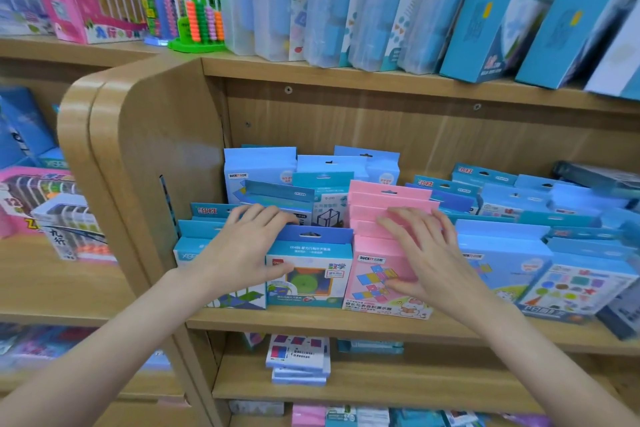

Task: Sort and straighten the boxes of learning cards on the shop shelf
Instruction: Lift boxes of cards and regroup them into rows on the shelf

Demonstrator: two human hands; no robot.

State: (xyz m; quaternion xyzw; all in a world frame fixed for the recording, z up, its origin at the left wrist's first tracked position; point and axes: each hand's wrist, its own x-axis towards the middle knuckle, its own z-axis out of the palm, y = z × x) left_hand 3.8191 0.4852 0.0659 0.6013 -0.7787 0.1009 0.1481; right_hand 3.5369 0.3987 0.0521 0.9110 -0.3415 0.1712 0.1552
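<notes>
Where the boxes of learning cards (398,236) stand, on the middle wooden shelf (311,322), they are packed in rows from front to back. Most are blue with a flap and a small hanging hole on top. One row is pink (377,274), and its front box shows little coloured squares and a cartoon animal. Next to it on the left is a blue box (308,274) with a green circle picture. Some boxes at the back lean a bit and stick up higher than the others.

The left hand (242,250) lies on the tops of the blue boxes on the left side. Its fingers curl over the top edges and the thumb rests on the front of the blue box, so its grip is on that stack. The right hand (426,253) rests flat on the pink row with fingers spread and mostly straight, gripping nothing.

Up on the top shelf (346,74) stand clear plastic cases (329,7), tall blue boxes (495,21), a bead abacus (197,17) and a pink toy box (93,0). More card packs (298,359) lie on the shelf below.
</notes>
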